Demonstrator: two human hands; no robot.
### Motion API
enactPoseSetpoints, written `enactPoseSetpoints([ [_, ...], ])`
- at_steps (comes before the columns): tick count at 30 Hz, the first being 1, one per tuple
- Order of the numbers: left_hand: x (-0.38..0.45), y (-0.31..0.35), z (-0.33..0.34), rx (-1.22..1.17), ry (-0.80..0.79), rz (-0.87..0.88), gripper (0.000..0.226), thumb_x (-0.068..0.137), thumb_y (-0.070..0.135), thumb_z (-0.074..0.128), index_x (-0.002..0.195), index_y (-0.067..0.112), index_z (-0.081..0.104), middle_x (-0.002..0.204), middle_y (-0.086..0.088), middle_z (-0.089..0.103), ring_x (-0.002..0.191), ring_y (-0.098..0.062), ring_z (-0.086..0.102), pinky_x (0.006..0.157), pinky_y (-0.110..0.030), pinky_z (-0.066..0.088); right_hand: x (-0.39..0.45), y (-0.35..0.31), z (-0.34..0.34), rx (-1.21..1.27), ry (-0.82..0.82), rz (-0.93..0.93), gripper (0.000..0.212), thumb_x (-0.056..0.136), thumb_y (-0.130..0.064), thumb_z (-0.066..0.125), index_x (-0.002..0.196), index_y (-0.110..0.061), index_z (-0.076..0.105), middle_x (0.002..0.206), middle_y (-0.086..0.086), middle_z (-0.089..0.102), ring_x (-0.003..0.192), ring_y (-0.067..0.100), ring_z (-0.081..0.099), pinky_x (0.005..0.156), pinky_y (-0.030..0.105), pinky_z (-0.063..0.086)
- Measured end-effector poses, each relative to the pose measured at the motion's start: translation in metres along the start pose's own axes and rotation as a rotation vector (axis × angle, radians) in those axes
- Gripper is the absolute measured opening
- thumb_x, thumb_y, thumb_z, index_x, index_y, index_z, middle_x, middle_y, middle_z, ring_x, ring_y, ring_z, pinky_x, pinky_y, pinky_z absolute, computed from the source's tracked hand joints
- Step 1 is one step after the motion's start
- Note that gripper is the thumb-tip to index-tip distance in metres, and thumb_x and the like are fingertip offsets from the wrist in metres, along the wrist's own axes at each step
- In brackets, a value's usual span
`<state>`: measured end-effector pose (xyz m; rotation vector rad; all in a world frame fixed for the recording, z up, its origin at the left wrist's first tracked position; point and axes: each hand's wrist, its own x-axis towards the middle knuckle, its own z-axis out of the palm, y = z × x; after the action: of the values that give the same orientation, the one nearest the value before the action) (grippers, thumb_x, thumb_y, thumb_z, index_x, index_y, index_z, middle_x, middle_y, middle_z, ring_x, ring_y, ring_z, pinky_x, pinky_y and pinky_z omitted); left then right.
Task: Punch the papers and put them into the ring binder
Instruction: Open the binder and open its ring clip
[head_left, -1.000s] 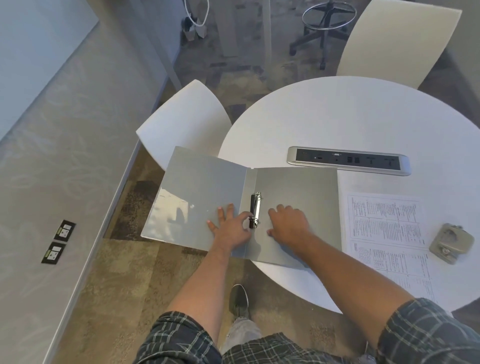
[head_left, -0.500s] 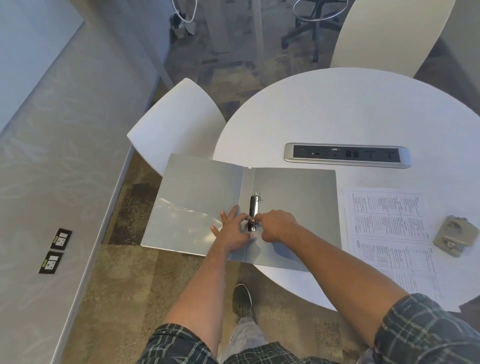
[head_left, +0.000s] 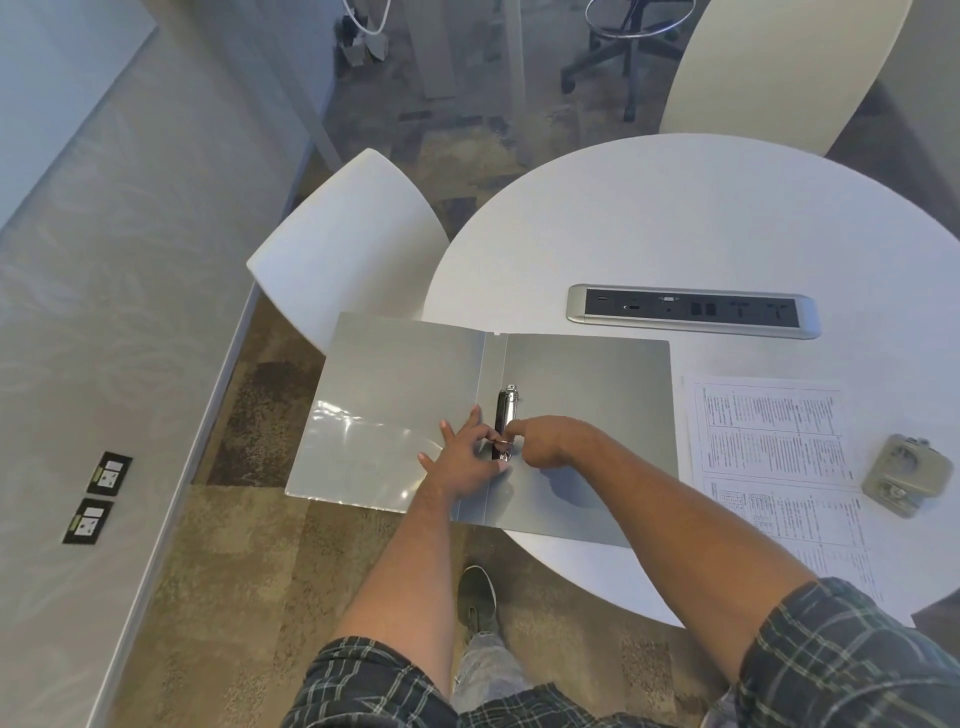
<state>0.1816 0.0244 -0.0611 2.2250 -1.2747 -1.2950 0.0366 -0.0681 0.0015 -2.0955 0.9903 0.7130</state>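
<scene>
Right hand (head_left: 540, 441) has gone from flat on the binder (head_left: 582, 415) to curled fingers pinching the near ring (head_left: 503, 441), mid-frame. Left hand (head_left: 462, 457) still lies spread on the left cover, thumb at the rings. Looks like ring opening is starting. Papers (head_left: 774, 457) unpunched, right on the counter (head_left: 675, 223); punch (head_left: 901, 475) far right, untouched.

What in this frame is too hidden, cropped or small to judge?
- Head view: near ring of the ring mechanism, covered by the right hand and left hand; open or closed unclear.
- Papers: print too small; near corner hidden by the right sleeve.
- Hole punch: its slot is not visible.
</scene>
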Motion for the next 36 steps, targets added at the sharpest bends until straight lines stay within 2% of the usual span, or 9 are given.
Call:
enactPoseSetpoints([
  [5, 0.003, -0.003, -0.001, -0.043, -0.014, -0.009, 0.017, 0.089, 0.027, 0.073, 0.104, 0.030, 0.066, 0.168, 0.026, 0.009, 0.157, -0.022, -0.018, 0.111, -0.073, -0.018, 0.010, -0.005, 0.014, -0.056, 0.121, 0.032, 0.038, 0.101, -0.022, 0.049, 0.139, -0.020, 0.047, 0.125, 0.011, 0.065, 0.111, 0.031, 0.062, 0.081, 0.037, 0.047],
  [13, 0.005, -0.001, -0.003, -0.057, -0.008, -0.019, 0.015, 0.086, 0.024, 0.075, 0.095, 0.029, 0.063, 0.167, 0.025, 0.013, 0.158, -0.020, -0.012, 0.112, -0.072, -0.012, 0.012, -0.004, 0.019, -0.027, 0.160, 0.040, 0.045, 0.099, -0.022, 0.057, 0.140, -0.008, 0.045, 0.117, 0.013, 0.067, 0.090, 0.025, 0.057, 0.073, 0.033, 0.045],
  [19, 0.008, -0.003, -0.002, -0.107, 0.017, -0.027, 0.016, 0.084, 0.026, 0.078, 0.094, 0.024, 0.066, 0.167, 0.024, 0.017, 0.158, -0.017, -0.011, 0.110, -0.072, -0.015, 0.011, 0.007, 0.019, 0.007, 0.157, 0.032, 0.042, 0.095, -0.016, 0.055, 0.136, -0.010, 0.049, 0.114, 0.013, 0.068, 0.103, 0.030, 0.065, 0.085, 0.040, 0.054],
  [23, 0.008, -0.001, -0.008, -0.094, -0.026, -0.030, 0.021, 0.083, 0.029, 0.079, 0.096, 0.020, 0.065, 0.167, 0.024, 0.014, 0.158, -0.020, -0.013, 0.110, -0.073, -0.014, 0.010, 0.008, 0.022, -0.019, 0.154, 0.026, 0.045, 0.095, -0.017, 0.056, 0.138, -0.012, 0.047, 0.111, 0.012, 0.067, 0.101, 0.029, 0.065, 0.085, 0.041, 0.055],
  [28, 0.001, 0.012, 0.001, 0.106, -0.005, -0.069, 0.023, 0.081, 0.039, 0.076, 0.086, 0.032, 0.054, 0.170, 0.019, 0.007, 0.158, -0.023, -0.015, 0.108, -0.076, -0.012, 0.007, 0.014, 0.036, -0.072, 0.192, 0.000, 0.047, 0.095, -0.018, 0.056, 0.140, -0.015, 0.041, 0.111, 0.013, 0.067, 0.097, 0.029, 0.063, 0.078, 0.040, 0.052],
  [30, -0.002, 0.023, 0.007, 0.186, 0.077, -0.084, 0.018, 0.080, 0.037, 0.069, 0.084, 0.032, 0.053, 0.166, 0.014, 0.025, 0.159, -0.024, -0.004, 0.109, -0.078, -0.004, 0.005, 0.018, 0.042, -0.082, 0.183, -0.017, 0.051, 0.096, -0.015, 0.055, 0.143, -0.019, 0.038, 0.114, 0.015, 0.066, 0.097, 0.031, 0.063, 0.078, 0.040, 0.051],
  [32, -0.008, 0.038, 0.013, 0.235, 0.216, -0.077, 0.007, 0.076, 0.030, 0.059, 0.080, 0.030, 0.054, 0.134, 0.008, 0.058, 0.150, -0.026, 0.027, 0.111, -0.075, 0.009, 0.004, 0.027, 0.047, -0.074, 0.159, -0.037, 0.063, 0.096, -0.012, 0.052, 0.153, -0.028, 0.030, 0.132, 0.017, 0.060, 0.111, 0.035, 0.062, 0.086, 0.040, 0.051],
  [34, -0.017, 0.051, 0.023, 0.283, 0.342, -0.051, 0.009, 0.078, 0.025, 0.056, 0.086, 0.029, 0.059, 0.104, 0.007, 0.061, 0.121, -0.022, 0.056, 0.113, -0.069, 0.018, -0.002, 0.038, 0.048, -0.036, 0.136, -0.073, 0.080, 0.096, -0.006, 0.050, 0.161, -0.038, 0.016, 0.157, 0.013, 0.042, 0.131, 0.035, 0.054, 0.101, 0.043, 0.049],
  [36, -0.022, 0.058, 0.036, 0.343, 0.474, 0.074, 0.016, 0.079, 0.018, 0.056, 0.093, 0.022, 0.063, 0.101, 0.006, 0.063, 0.101, -0.019, 0.062, 0.112, -0.065, 0.029, -0.013, 0.051, 0.047, 0.022, 0.130, -0.124, 0.090, 0.096, 0.001, 0.051, 0.163, -0.038, 0.007, 0.165, 0.008, 0.032, 0.141, 0.032, 0.046, 0.112, 0.043, 0.042],
])
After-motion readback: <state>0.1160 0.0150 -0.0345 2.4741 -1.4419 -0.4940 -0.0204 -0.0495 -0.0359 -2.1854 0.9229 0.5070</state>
